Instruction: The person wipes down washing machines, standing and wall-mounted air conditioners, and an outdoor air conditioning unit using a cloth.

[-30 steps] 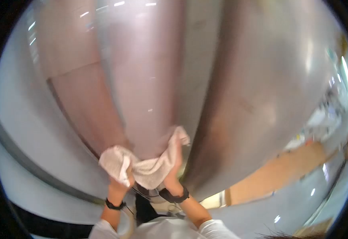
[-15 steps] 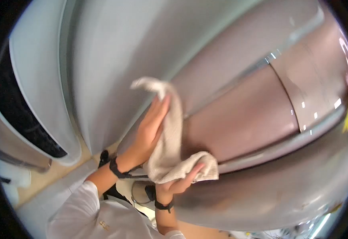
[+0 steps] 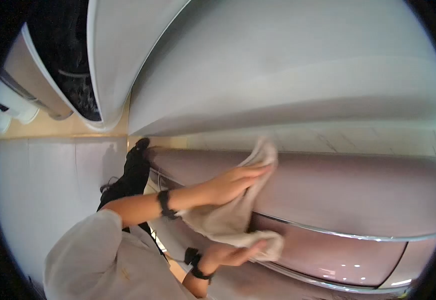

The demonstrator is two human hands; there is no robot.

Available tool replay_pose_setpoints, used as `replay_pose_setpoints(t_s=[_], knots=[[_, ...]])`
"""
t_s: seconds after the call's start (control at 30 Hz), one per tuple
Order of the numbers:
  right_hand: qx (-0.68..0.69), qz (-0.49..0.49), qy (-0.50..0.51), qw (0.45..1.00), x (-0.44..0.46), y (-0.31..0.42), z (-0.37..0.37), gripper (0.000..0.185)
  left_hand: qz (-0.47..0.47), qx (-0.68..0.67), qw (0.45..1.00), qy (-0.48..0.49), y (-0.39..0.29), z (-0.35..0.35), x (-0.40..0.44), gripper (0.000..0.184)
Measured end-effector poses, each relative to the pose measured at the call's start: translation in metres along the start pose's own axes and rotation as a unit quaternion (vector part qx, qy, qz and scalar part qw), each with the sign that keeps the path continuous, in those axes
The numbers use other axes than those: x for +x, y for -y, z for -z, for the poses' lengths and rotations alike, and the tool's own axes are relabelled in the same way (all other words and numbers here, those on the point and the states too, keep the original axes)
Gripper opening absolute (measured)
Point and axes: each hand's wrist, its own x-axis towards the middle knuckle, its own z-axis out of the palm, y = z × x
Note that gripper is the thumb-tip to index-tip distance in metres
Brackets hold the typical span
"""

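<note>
A pale beige cloth (image 3: 223,217) stretches between both of my hands, slightly smeared by motion. My left hand (image 3: 235,182), the upper one, grips it, with a loose end sticking up beyond the fingers. Lower down, my right hand (image 3: 235,254) holds the other end, thumb on top and the edge folded over. Both hands are over a glossy pinkish-mauve panel (image 3: 348,187) with chrome trim strips (image 3: 328,229). Whether the cloth touches the panel, I cannot tell. Black bands (image 3: 165,204) circle both wrists.
A large pale grey surface (image 3: 298,60) rises beyond the mauve panel, with a marbled strip (image 3: 323,137) between them. Upper left stands a white-edged black panel (image 3: 68,55). Pale floor tiles (image 3: 53,170) and a black-clad leg (image 3: 133,172) lie at left.
The view has turned, so the mauve panel now runs nearly level across the lower right. Both hands still hold the cloth and appear lower and further right in view.
</note>
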Motion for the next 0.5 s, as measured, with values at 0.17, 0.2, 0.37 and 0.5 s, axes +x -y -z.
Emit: replay_pose_setpoints(t_s=[0.17, 0.2, 0.37, 0.5], knots=[[0.014, 0.024, -0.097, 0.995, 0.075, 0.052, -0.043, 0.059, -0.031, -0.046, 0.997, 0.057, 0.021, -0.019, 0.08, 0.052], [0.027, 0.052, -0.043, 0.997, 0.081, 0.06, -0.058, 0.045, -0.049, -0.027, 0.996, 0.073, 0.036, -0.021, 0.088, 0.052], [-0.016, 0.039, 0.105, 0.994, 0.014, 0.047, -0.062, 0.044, 0.08, 0.04, 0.996, 0.014, 0.093, 0.014, 0.012, 0.053], [0.146, -0.035, 0.006, 0.989, -0.006, 0.03, -0.052, 0.044, 0.028, 0.16, 0.984, -0.077, 0.063, -0.004, -0.022, 0.05]])
